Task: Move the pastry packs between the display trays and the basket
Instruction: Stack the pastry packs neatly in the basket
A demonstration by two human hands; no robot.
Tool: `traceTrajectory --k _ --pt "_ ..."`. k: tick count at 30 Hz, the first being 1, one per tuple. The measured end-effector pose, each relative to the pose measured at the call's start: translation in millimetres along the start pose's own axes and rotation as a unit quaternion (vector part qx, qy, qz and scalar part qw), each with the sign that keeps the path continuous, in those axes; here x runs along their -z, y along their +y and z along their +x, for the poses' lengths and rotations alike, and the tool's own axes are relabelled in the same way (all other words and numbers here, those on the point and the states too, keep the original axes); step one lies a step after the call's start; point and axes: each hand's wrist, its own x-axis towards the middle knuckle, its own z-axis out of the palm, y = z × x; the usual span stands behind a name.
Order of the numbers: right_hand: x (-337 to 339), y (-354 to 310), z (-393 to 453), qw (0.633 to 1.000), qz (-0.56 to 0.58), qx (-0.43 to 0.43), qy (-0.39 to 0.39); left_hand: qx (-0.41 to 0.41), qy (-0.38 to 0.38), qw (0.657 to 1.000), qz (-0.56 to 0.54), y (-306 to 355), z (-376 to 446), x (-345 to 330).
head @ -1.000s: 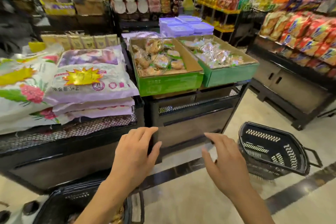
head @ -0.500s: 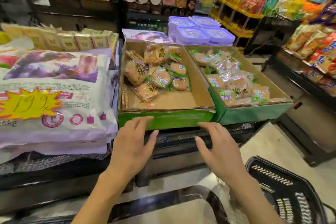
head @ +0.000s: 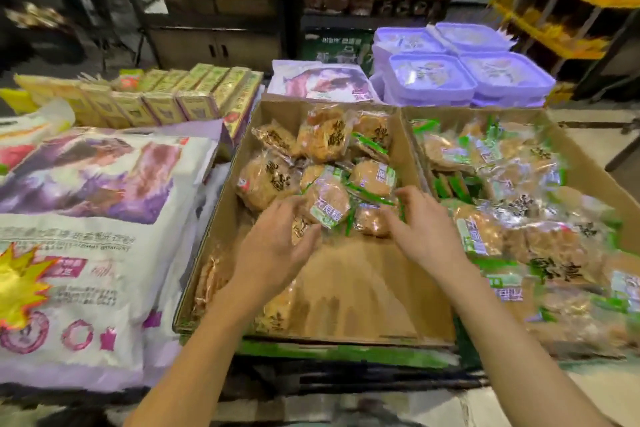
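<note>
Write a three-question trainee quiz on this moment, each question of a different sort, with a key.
1. True or false: both hands are inside the left cardboard tray.
2. Which tray holds more pastry packs? A) the left tray B) the right tray
3. Fill in: the stack behind the right tray is made of ____ plastic containers.

Key:
1. True. The left hand and right hand both reach the green-labelled pastry pack and its neighbours.
2. B. The left tray's near floor is bare cardboard.
3. Purple.
</note>
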Motion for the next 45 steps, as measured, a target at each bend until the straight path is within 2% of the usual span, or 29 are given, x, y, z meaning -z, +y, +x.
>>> traceTrajectory --k 6,10,16,22,29,32,34,37,38,40,43,45 --pt "-20.0 -5.8 84.2 0.994 0.034 -0.073 -0.068 0.109 -0.090 0.989 0.047 -17.5 95.4 -42.4" --pt "-30.7 -6.7 107.4 0.992 0.040 -0.088 -0.075 0.148 -0.132 0.979 0.056 -25.1 115.5 -66.4" --pt "-46.9 -4.8 118.2 0.985 0.038 -0.134 -0.098 0.203 -0.151 0.965 0.066 -47.1 123.0 -81.0" --pt "-46.6 -6.9 116.5 0.981 0.061 -0.167 -0.083 0.234 -0.137 0.961 -0.057 -54.0 114.0 -82.6" --pt "-48.5 -14.7 105.8 0.968 0.189 -0.166 0.008 0.237 -0.027 0.962 -0.136 -45.8 90.6 -38.6" --pt "-50.2 -20.3 97.8 0.963 0.187 -0.193 -0.017 0.229 0.043 0.944 -0.235 -49.8 79.7 -7.5" --pt "-51.0 -25.8 89.2 0.956 0.198 -0.212 -0.030 0.219 0.046 0.919 -0.324 -51.3 72.0 7.5" --pt "-43.3 -31.0 62.2 0.930 0.297 -0.214 0.025 0.204 0.056 0.884 -0.417 -43.9 63.0 23.3" --pt "-36.8 -31.2 48.9 0.912 0.348 -0.212 0.047 0.198 0.062 0.873 -0.442 -38.7 60.6 27.3" --pt "-17.6 -31.8 15.5 0.852 0.466 -0.218 0.102 0.189 0.047 0.856 -0.479 -26.3 56.7 31.2" --pt "16.1 -23.9 -46.3 0.760 0.572 -0.243 0.188 0.200 -0.040 0.827 -0.524 -2.7 49.9 20.3" --pt "34.1 -9.3 -93.2 0.730 0.583 -0.267 0.237 0.198 -0.118 0.809 -0.541 23.6 41.3 0.9"
